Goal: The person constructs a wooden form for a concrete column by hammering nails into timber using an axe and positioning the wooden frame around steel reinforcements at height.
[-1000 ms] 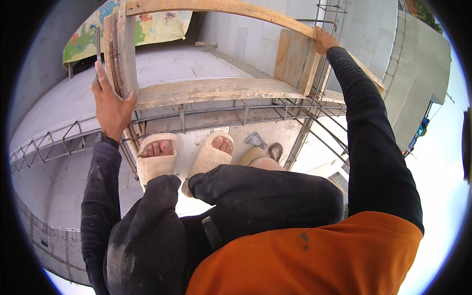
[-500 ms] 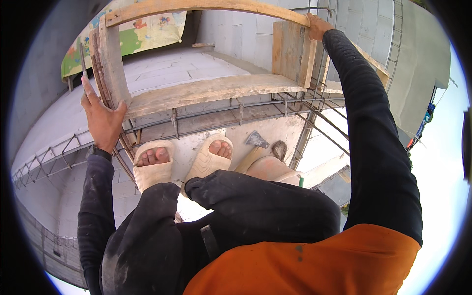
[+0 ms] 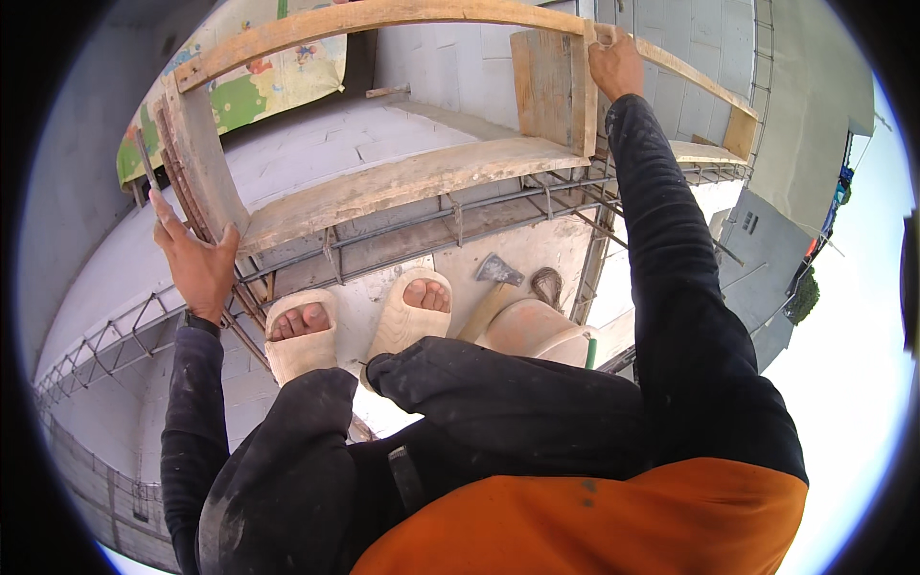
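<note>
A long wooden frame (image 3: 402, 182) of rough boards lies across a cage of steel bars (image 3: 383, 235). My left hand (image 3: 196, 268) is at its left end, spread around the foot of an upright board (image 3: 206, 158) and a few rusty steel rods (image 3: 177, 163). The thumb presses the board's lower corner, the index finger stretches along the rods, and the other fingers are partly hidden. My right hand (image 3: 616, 67) is closed on the top of another upright (image 3: 583, 96), where it meets the upper wooden rail (image 3: 422, 11).
By my sandalled feet (image 3: 407, 311) lie a hatchet-like tool with a wooden handle (image 3: 498, 271), a dark brown rounded object (image 3: 546, 286) and a pale bucket (image 3: 537, 331). A patterned sheet (image 3: 264, 86) hangs behind the frame. Pale block walls (image 3: 446, 67) stand beyond; open sky shows at right.
My right arm has swung inward to the left, and the right hand has shifted down slightly on the frame. The left hand stays at the left end. The whole view has shifted a little.
</note>
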A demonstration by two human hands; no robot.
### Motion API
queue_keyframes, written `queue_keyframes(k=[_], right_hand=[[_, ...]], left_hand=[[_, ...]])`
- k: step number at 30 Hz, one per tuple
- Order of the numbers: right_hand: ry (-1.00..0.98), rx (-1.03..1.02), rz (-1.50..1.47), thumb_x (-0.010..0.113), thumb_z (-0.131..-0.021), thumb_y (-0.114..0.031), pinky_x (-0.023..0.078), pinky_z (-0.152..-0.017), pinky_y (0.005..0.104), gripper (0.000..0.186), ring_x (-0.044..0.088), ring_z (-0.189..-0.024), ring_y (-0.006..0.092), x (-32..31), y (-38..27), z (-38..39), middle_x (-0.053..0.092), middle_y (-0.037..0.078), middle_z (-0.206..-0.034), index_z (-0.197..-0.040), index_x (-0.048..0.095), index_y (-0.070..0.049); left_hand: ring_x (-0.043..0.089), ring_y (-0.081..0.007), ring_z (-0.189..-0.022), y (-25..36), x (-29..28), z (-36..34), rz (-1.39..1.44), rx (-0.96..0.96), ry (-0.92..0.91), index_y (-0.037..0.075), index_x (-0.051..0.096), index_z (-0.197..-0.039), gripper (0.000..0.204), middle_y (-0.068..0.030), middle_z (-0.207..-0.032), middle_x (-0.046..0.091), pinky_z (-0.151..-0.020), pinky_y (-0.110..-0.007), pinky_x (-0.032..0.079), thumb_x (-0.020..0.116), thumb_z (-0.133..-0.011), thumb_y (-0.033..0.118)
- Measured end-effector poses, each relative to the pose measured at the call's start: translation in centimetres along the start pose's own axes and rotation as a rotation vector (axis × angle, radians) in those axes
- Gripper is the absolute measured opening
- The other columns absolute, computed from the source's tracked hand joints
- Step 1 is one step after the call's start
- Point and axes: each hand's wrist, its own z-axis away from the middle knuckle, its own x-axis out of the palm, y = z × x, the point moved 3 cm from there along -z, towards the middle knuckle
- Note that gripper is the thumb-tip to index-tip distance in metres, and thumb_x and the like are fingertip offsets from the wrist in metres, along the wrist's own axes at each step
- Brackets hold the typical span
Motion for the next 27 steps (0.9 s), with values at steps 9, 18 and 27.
queue_keyframes(k=[9,18,27], right_hand=[[-0.334,0.39,0.391,0.062,-0.09,-0.024,0.055,-0.097,0.0503,0.037,0.07,-0.113,0.0426,-0.8,6.5,13.1,0.072,0.026,-0.121,-0.122,0.074,-0.01],[-0.009,0.408,0.181,0.084,-0.08,-0.036,0.051,-0.105,0.0477,0.062,0.062,-0.125,0.0421,-1.4,6.4,13.7,0.063,0.022,-0.138,-0.129,0.068,-0.002],[-0.461,0.398,0.258,0.086,-0.08,-0.039,0.051,-0.104,0.0439,0.059,0.065,-0.123,0.0379,0.2,10.2,12.6,0.073,0.022,-0.123,-0.124,0.069,-0.003]], left_hand=[[0.048,-0.0458,-0.134,0.7,0.2,-0.3,0.029,0.154,0.064,0.009,0.008,-0.169,0.119,-0.0312,-0.148,0.04,-0.11,-0.048,0.046,0.082,-0.076,0.02],[0.045,-0.0474,-0.137,0.4,0.0,-0.3,0.089,0.076,0.033,0.01,0.011,-0.169,0.119,-0.0324,-0.149,0.04,-0.112,-0.049,0.043,0.083,-0.075,0.022],[0.047,-0.046,-0.133,0.6,-0.1,-0.2,0.106,0.056,0.02,0.006,0.011,-0.168,0.117,-0.0321,-0.149,0.041,-0.109,-0.047,0.046,0.082,-0.075,0.02]])
